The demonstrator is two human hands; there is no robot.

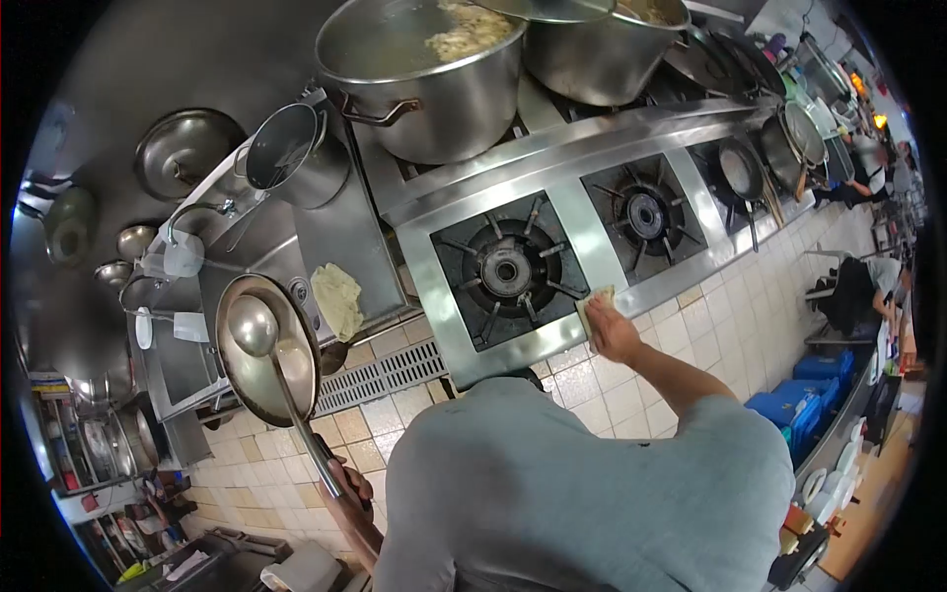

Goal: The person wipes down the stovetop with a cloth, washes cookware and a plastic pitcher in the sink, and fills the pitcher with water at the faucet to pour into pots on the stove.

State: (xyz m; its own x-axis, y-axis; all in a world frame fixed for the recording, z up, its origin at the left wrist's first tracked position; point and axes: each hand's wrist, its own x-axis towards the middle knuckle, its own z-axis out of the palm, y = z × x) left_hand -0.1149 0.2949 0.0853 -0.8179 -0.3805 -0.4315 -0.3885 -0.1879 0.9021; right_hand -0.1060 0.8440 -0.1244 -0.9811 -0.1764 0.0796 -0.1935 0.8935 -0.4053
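Pale cloth [595, 296] sits clamped in the right hand [616, 333] on the front edge of the stove [533, 347], beside a burner [506, 272] — best pressed flat, fingers clear of the iron. Well apart, the left hand [355, 484] appears to grip pan [249, 375] and ladle [254, 328] together — better kept steady. No brand or writing is readable.

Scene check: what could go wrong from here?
1. The left hand seems to hold both the pan and the ladle by their handles, so the ladle could slip out and fall.
2. The right hand has a cloth on the stove edge beside a burner. No flame shows there, but leftover heat can't be judged; a burn is possible.
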